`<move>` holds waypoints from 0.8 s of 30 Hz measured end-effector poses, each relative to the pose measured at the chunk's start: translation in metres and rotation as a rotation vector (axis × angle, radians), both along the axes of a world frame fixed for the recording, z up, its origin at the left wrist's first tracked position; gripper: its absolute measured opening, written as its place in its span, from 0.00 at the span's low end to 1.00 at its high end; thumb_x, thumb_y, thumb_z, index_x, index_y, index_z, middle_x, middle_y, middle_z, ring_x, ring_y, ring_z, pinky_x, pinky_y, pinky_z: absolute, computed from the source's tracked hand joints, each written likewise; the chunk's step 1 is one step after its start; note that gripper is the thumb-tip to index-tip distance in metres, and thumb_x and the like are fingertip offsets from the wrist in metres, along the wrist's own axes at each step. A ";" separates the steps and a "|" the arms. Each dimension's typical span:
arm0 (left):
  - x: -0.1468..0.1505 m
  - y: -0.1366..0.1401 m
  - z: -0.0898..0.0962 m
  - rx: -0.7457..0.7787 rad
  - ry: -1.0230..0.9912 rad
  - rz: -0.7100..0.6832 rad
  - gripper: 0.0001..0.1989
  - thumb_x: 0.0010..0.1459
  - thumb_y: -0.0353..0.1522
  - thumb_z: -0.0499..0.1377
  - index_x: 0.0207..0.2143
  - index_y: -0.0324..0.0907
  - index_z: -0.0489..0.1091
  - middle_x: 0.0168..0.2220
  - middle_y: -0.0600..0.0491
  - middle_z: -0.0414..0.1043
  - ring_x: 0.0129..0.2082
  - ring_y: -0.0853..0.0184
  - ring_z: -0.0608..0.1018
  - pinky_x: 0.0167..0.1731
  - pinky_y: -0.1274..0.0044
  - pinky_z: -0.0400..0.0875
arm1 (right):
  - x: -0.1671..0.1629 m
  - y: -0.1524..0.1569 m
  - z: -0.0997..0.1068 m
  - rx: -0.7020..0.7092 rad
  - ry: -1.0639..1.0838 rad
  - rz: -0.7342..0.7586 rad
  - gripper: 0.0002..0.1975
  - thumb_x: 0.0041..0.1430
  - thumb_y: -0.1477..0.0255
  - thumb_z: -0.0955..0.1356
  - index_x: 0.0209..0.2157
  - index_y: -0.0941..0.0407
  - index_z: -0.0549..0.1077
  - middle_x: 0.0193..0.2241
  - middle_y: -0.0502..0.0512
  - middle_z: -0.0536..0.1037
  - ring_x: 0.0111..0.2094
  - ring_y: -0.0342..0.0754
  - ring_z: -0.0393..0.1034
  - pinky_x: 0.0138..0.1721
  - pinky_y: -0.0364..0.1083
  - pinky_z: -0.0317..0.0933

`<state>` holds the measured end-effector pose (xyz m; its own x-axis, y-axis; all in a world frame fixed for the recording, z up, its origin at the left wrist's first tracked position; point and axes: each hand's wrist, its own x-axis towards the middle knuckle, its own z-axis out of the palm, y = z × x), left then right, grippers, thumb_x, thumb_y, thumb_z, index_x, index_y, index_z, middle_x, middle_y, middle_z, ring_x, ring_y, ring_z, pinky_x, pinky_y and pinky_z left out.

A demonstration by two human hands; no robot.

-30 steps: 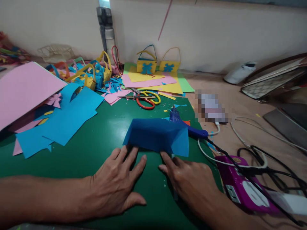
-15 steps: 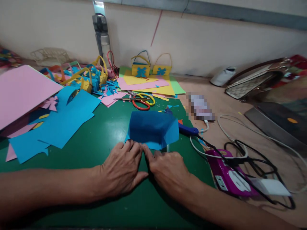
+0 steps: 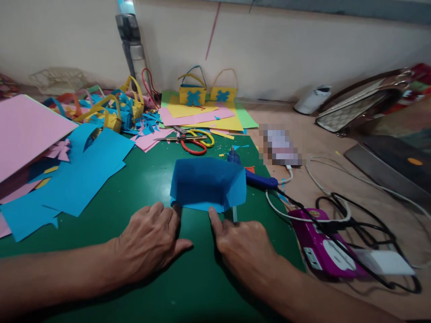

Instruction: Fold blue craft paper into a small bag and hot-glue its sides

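A folded blue paper box (image 3: 202,179), its hollow facing me, lies on the green board (image 3: 141,179). My left hand (image 3: 151,237) is at the box's front left corner, knuckles up and thumb held apart, its fingertips partly hidden. Against the front edge, the index fingertip of my right hand (image 3: 242,242) presses down while the other fingers curl under. A narrow translucent stick (image 3: 235,214) shows between the box and my right hand; whether the hand touches it I cannot tell. Just right of the box lies a blue glue gun (image 3: 261,180).
Scissors (image 3: 193,142) lie behind the box. Blue sheets (image 3: 90,170) and a pink sheet (image 3: 30,134) cover the left side. Small yellow paper bags (image 3: 192,96) stand near the wall. To the right are cables, a phone (image 3: 281,146) and a purple power strip (image 3: 325,246).
My hands have moved apart along the box's front edge, the left one going left and the right index finger slightly right. The view has shifted a little.
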<state>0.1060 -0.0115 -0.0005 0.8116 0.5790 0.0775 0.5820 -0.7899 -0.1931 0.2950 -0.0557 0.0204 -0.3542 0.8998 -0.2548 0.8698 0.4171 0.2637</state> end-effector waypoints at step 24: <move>0.008 -0.002 0.004 0.072 -0.189 -0.218 0.23 0.60 0.44 0.53 0.46 0.33 0.70 0.42 0.44 0.72 0.37 0.59 0.72 0.30 0.70 0.66 | -0.002 0.000 0.005 -0.008 -0.023 -0.080 0.26 0.51 0.82 0.65 0.54 0.64 0.66 0.19 0.56 0.76 0.18 0.45 0.70 0.15 0.41 0.53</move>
